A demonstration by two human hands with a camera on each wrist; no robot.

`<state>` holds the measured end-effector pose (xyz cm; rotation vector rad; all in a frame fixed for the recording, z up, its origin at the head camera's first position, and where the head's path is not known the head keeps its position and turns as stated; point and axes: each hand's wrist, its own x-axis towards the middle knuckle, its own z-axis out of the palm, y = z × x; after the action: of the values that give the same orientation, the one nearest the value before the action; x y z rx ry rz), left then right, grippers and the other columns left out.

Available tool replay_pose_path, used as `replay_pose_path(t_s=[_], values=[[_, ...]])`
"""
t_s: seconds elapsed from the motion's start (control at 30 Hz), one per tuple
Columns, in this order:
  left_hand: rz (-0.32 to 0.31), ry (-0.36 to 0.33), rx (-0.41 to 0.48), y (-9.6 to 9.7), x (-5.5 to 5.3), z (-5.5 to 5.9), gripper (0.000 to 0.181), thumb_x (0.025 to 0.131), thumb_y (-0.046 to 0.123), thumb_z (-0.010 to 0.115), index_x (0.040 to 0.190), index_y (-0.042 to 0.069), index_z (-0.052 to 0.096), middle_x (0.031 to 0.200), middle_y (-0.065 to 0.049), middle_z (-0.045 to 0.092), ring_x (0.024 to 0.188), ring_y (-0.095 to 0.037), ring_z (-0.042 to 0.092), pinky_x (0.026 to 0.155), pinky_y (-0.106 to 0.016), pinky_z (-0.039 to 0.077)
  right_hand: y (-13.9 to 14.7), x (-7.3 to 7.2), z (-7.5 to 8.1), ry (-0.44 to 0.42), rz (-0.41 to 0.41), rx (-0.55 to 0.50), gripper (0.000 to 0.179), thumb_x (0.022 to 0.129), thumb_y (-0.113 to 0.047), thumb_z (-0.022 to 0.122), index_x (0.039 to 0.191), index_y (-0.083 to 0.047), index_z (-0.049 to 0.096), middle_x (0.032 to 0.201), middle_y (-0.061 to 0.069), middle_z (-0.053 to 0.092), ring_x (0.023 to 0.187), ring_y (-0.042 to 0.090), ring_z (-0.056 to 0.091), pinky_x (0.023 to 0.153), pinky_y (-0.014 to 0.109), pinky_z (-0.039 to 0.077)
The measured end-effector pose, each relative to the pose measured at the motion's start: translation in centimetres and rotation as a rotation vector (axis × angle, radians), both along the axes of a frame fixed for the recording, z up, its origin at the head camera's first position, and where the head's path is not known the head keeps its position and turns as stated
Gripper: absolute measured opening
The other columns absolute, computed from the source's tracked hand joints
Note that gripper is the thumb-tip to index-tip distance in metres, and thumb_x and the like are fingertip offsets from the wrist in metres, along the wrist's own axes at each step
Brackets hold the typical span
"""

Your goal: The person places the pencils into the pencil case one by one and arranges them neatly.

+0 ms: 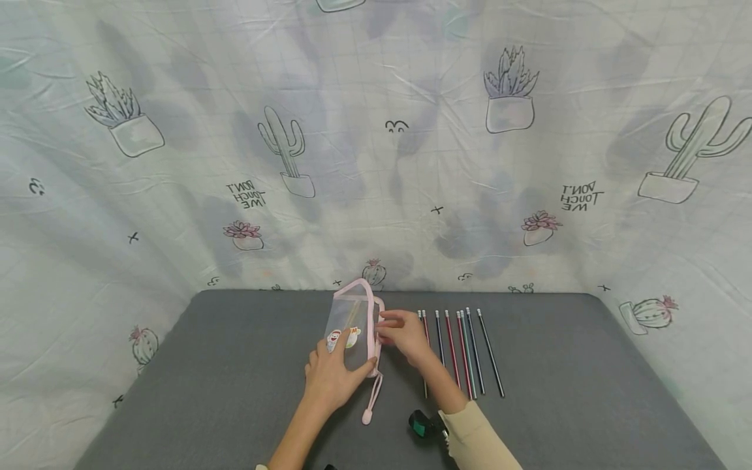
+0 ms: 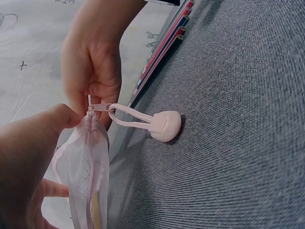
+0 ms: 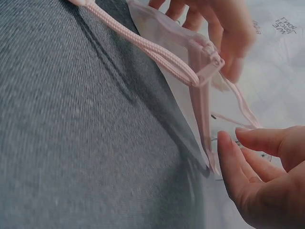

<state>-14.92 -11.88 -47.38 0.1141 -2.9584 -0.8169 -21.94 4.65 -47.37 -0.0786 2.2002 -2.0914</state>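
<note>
A see-through mesh pencil pouch (image 1: 343, 316) with pink trim and cartoon stickers stands partly open on the grey table. My left hand (image 1: 331, 375) grips it, thumb near the zipper end and fingers on the other side. A pink zipper pull (image 2: 165, 126) hangs on a cord loop from the slider and touches the table. Inside the pouch a thin yellowish stick (image 2: 96, 210) shows. My right hand (image 3: 267, 176) is beside the pouch's pink edge, its fingers loosely bent with nothing seen between them. In the head view its fingertips overlap the pouch opening.
Several pencils (image 1: 477, 352) in dark, red and blue colours lie side by side on the grey table (image 1: 564, 391), to the right of the pouch. A cactus-print cloth (image 1: 399, 163) hangs behind the table. A black and green device (image 1: 422, 424) sits by the right wrist.
</note>
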Motion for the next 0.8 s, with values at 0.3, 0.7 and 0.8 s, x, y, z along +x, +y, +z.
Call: replay_pose_path(t_s=[0.3,0.7,0.8], values=[[-0.002,0.011,-0.006,0.0,0.1,0.0,0.086,0.086,0.062,0.074,0.155,0.016,0.052,0.138,-0.036,0.050,0.122,-0.056,0.052,0.098,-0.072,0.041,1.5,0.5,0.1,0.012,-0.022,0.007,0.035,0.093,0.013,0.068,0.127,0.016,0.065,0.108,0.031,0.073,0.091,0.030,0.076,0.077,0.037,0.064],[-0.001,0.032,-0.005,0.0,0.1,-0.2,0.086,0.085,0.064,0.073,0.153,0.016,0.053,0.137,-0.036,0.051,0.119,-0.054,0.054,0.096,-0.070,0.042,3.3,1.1,-0.1,0.032,-0.061,0.035,0.034,0.093,0.011,0.069,0.127,0.014,0.066,0.110,0.030,0.074,0.095,0.036,0.077,0.078,0.039,0.063],[-0.001,0.038,-0.006,0.0,0.1,-0.3,0.086,0.085,0.064,0.073,0.153,0.016,0.054,0.136,-0.035,0.052,0.118,-0.054,0.054,0.094,-0.070,0.042,3.6,1.2,-0.1,0.057,-0.072,0.055,0.034,0.092,0.011,0.069,0.126,0.015,0.066,0.110,0.031,0.074,0.096,0.039,0.077,0.078,0.041,0.064]])
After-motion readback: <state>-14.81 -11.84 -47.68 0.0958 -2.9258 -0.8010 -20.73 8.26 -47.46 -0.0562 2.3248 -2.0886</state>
